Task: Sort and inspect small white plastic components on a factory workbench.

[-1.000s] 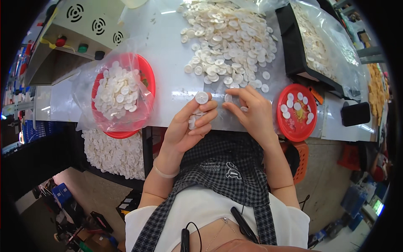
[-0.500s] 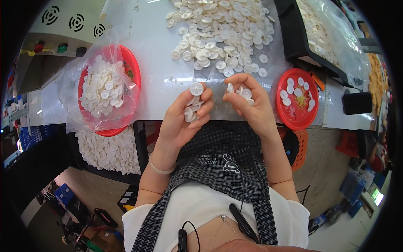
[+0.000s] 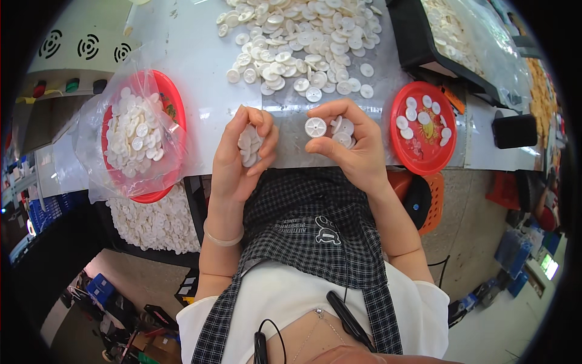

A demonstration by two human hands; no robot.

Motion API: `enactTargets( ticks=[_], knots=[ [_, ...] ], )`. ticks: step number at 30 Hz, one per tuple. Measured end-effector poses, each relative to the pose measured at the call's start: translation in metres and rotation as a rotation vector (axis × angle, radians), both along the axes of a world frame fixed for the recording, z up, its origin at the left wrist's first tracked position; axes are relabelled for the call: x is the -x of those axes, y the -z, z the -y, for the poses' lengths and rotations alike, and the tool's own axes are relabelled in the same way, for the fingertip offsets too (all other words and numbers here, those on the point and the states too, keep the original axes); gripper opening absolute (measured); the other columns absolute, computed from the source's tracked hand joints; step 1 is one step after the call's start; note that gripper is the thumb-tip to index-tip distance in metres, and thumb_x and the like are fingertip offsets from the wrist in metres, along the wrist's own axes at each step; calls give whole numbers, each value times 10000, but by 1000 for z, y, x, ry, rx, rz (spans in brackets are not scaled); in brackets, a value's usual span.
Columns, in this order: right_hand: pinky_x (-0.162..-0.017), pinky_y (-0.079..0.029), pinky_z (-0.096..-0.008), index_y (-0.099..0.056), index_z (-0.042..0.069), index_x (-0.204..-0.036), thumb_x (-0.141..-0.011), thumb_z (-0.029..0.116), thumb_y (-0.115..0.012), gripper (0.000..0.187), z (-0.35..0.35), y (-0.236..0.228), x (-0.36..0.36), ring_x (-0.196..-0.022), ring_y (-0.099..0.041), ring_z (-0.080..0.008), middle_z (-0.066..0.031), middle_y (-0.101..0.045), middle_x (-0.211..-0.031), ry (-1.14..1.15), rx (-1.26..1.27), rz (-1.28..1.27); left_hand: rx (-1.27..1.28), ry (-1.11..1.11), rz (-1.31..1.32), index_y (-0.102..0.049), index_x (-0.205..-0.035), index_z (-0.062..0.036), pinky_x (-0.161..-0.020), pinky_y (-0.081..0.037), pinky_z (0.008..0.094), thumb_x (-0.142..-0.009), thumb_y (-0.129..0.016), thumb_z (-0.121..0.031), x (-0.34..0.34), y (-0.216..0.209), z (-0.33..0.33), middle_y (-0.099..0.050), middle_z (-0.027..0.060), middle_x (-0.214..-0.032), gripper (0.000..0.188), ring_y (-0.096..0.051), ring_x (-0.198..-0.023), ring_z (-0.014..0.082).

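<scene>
My left hand (image 3: 229,161) is closed around several white plastic gears (image 3: 249,145), its fingers curled over them. Opposite it, my right hand (image 3: 364,155) pinches one white toothed gear (image 3: 315,127) between thumb and forefinger, its spoked face turned up. More white gears (image 3: 344,132) are tucked in the right palm behind it. The hands are apart, over the table's near edge. Just beyond them spreads a large heap of the same white gears (image 3: 303,45), some lying singly at its near side.
A red plate (image 3: 176,100) at left carries a plastic bag of white pieces. Below it is a container of white parts (image 3: 151,221). At right, a red plate (image 3: 418,151) holds several gears, near a black bin (image 3: 412,33) and a black rectangular object (image 3: 515,131).
The hands have drawn apart. Earlier a gear stood at my left fingertips; now those fingers curl in, and a gear shows flat at my right fingertips. The view has shifted slightly.
</scene>
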State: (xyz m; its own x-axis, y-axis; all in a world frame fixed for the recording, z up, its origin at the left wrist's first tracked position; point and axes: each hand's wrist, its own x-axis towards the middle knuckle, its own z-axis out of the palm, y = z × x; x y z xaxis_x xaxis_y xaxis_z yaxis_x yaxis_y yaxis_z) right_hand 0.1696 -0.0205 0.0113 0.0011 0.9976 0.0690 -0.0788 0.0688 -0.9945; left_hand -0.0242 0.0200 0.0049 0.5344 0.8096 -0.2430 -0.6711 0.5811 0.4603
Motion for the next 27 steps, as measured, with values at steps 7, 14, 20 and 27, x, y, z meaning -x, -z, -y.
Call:
enactTargets(
  ticks=[7,14,20,27],
  knots=[
    [-681,-404,-172,-628,23,-1067,-726,121,-842,415,2,1,-1,-781,-496,-31,40,-554,-892,-9,1,-33,-75,13,-164,-557,-974,-61,-368,-276,149,-1040,-408,-321,-3,-3,2,-431,-20,-769,307,-399,-581,46],
    [-515,-328,-193,-573,36,-1024,-904,324,-631,317,5,-2,-21,-639,-440,-54,-15,-501,-836,-38,45,-680,-353,-61,-642,-645,-1047,-32,-442,-277,173,-986,-556,-169,-5,-8,2,-429,-51,-627,174,-388,-556,26],
    [-503,-322,-216,-629,28,-927,-978,123,-518,155,6,1,-48,-615,-432,-76,-12,-491,-764,46,-2,-271,-848,-247,-1261,-698,-1013,-33,-544,-357,206,-826,-725,-61,-16,-5,-11,-482,-38,-628,191,-415,-562,46],
    [-583,-427,-287,-684,71,-1054,-794,137,-743,274,7,-33,-42,-649,-531,-160,-52,-552,-747,229,13,957,-954,-160,-1353,-698,-1001,-41,-534,-415,244,-736,-809,-122,-43,-12,-14,-536,11,-641,299,-477,-538,88]
  ],
)
